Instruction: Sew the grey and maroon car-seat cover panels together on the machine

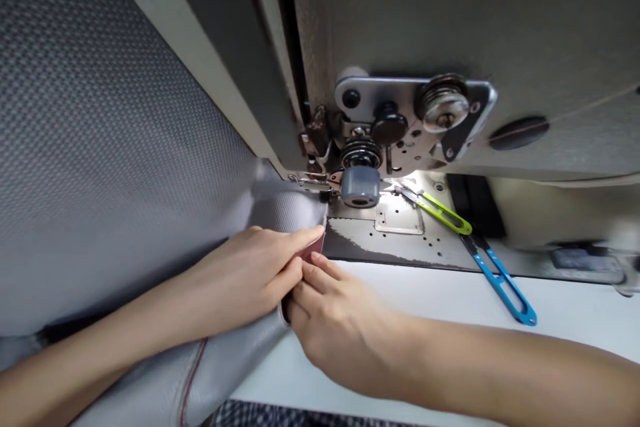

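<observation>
A large grey textured cover (120,113) with leather-like panels and a dark red seam runs up the left side and under the sewing machine's (425,20) presser area. My left hand (260,267) lies on it, thumb and fingers pinching the cover's edge just in front of the needle. Close beside it, my right hand (330,320) has its fingers closed on the same edge from the right. Between the hands a strip of dark red material (314,246) shows at the edge. The fingertips underneath are hidden.
Thread snips with a yellow-green handle (445,213) lie on the machine bed (350,247), right of the needle. Blue-handled snips (505,283) overlap the bed and the white tabletop (440,293). A grey cylindrical lamp head or knob (360,185) hangs low over the bed.
</observation>
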{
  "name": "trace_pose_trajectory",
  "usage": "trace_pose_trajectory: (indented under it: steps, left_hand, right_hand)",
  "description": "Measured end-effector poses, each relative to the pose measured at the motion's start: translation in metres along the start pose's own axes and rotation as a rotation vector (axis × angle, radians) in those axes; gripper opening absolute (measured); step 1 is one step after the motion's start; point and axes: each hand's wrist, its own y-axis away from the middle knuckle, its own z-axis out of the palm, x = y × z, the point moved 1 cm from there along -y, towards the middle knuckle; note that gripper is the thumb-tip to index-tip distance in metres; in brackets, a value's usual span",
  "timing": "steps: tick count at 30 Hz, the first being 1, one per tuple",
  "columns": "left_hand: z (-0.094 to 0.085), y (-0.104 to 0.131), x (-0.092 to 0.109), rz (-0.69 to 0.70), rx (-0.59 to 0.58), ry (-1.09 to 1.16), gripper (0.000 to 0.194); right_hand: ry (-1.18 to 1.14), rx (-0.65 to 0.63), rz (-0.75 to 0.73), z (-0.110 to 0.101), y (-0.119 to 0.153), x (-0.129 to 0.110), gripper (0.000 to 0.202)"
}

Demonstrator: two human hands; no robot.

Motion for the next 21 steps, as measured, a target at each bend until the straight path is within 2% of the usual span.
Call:
trace_pose_trajectory:
  steps: [3, 8, 12, 17, 21]
  left_hand:
    - [-0.006, -0.008, 0.000, 0.006, -0.018, 0.010, 0.045]
    - [-0.008, -0.012, 0.001, 0.005, 0.016, -0.003, 0.039]
    - [-0.009, -0.013, 0.001, 0.019, 0.029, 0.025, 0.037]
    - [-0.015, -0.020, -0.001, 0.020, 0.006, 0.040, 0.035]
    - [-0.012, -0.029, 0.000, 0.028, 0.024, 0.035, 0.036]
  right_hand:
    - [0.018, 0.029, 0.019, 0.000, -0.002, 0.008, 0.023]
    - [-0.018, 0.187, 0.062, -0.001, -0.003, 0.014, 0.025]
    - [0.021, 0.255, 0.084, -0.003, -0.003, 0.016, 0.025]
    - [0.063, 0.264, 0.114, 0.000, -0.006, 0.023, 0.027]
    - [0.080, 0.246, 0.135, 0.007, -0.008, 0.031, 0.030]
